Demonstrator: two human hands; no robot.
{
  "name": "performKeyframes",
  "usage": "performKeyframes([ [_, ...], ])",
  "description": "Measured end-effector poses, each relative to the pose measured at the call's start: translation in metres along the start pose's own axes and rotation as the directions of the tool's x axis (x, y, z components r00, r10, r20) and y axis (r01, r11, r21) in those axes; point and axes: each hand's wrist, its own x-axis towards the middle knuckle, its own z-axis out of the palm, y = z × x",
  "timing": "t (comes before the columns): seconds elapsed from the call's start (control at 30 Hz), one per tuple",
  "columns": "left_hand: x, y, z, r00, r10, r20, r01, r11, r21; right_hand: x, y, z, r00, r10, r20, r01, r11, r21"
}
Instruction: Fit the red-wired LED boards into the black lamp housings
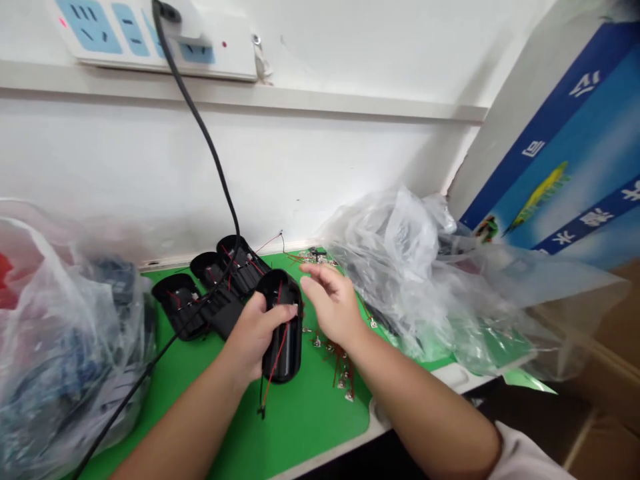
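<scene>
In my left hand (255, 337) is a black plastic housing (287, 353), an elongated shell with rounded ends, tilted above the table. My thumb presses on its inner side near the rim. A red and a black wire run out of it to a small black connector (261, 412) hanging below. Just right of the housing, my right hand (333, 303) has bent fingers, with a small gap between thumb and forefinger and nothing visible in them. Small white parts with red wires (343, 380) lie scattered beneath and beside that hand.
More black housings with wires (183, 303) lie on the green tabletop (320, 433) at the left. A black cable (200, 127) drops from a wall power strip (220, 47) across them. Filled plastic bags (65, 353) stand left, clear bags (400, 267) right, beside a blue printed box (575, 133).
</scene>
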Motion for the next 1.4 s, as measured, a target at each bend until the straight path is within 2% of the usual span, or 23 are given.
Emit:
performKeyframes([
  [0.03,-0.002,0.0,0.001,0.997,-0.046,0.055,0.046,0.999,0.008,0.002,0.001,-0.002,1.0,0.027,0.012,-0.027,0.997,0.071],
  [0.1,-0.006,-0.001,0.003,0.984,-0.118,0.137,0.118,0.993,0.005,0.003,0.002,-0.003,0.982,0.076,0.17,-0.109,0.975,0.194],
  [0.17,-0.008,-0.001,0.004,0.969,-0.152,0.193,0.156,0.988,-0.005,0.0,0.001,-0.004,0.926,0.125,0.355,-0.23,0.935,0.269],
  [0.23,-0.009,0.001,0.003,0.956,-0.157,0.246,0.164,0.986,-0.009,-0.004,-0.001,-0.004,0.886,0.15,0.438,-0.296,0.911,0.288],
  [0.3,-0.009,0.003,0.003,0.95,-0.097,0.297,0.101,0.995,0.002,-0.006,-0.003,-0.006,0.905,0.112,0.41,-0.234,0.937,0.26],
  [0.37,-0.008,0.005,0.001,0.938,0.037,0.344,-0.06,0.996,0.059,-0.006,-0.004,-0.008,0.946,0.009,0.323,-0.077,0.977,0.197],
  [0.43,-0.006,0.006,-0.001,0.902,0.172,0.395,-0.253,0.954,0.162,-0.005,-0.004,-0.01,0.965,-0.094,0.246,0.063,0.99,0.129],
  [0.5,-0.005,0.007,-0.003,0.868,0.226,0.441,-0.367,0.892,0.265,-0.004,-0.003,-0.011,0.969,-0.138,0.207,0.119,0.988,0.1],
  [0.63,-0.006,0.005,-0.004,0.857,0.251,0.45,-0.438,0.815,0.379,-0.006,-0.001,-0.009,0.971,-0.135,0.195,0.11,0.985,0.134],
  [0.77,-0.009,-0.001,0.002,0.824,0.368,0.431,-0.537,0.751,0.384,-0.009,-0.002,-0.008,0.98,-0.114,0.161,0.09,0.985,0.15],
  [0.87,-0.013,-0.006,0.007,0.806,0.438,0.398,-0.583,0.702,0.409,-0.011,-0.002,-0.01,0.975,-0.114,0.192,0.087,0.986,0.144],
  [1.03,-0.015,-0.009,0.007,0.783,0.488,0.385,-0.621,0.629,0.467,-0.014,-0.003,-0.013,0.963,-0.155,0.218,0.119,0.978,0.17],
  [1.13,-0.015,-0.009,0.004,0.795,0.473,0.381,-0.607,0.602,0.518,-0.016,-0.002,-0.012,0.959,-0.168,0.23,0.121,0.971,0.208],
  [1.2,-0.017,-0.009,0.003,0.797,0.473,0.375,-0.6,0.553,0.578,-0.017,-0.001,-0.011,0.962,-0.162,0.219,0.103,0.96,0.261],
  [1.27,-0.02,-0.009,0.003,0.783,0.487,0.387,-0.609,0.477,0.633,-0.018,0.0,-0.01,0.977,-0.11,0.181,0.04,0.936,0.35],
  [1.4,-0.029,-0.011,0.006,0.718,0.502,0.482,-0.667,0.298,0.683,-0.01,0.006,-0.012,0.995,0.066,0.073,-0.095,0.845,0.526],
])
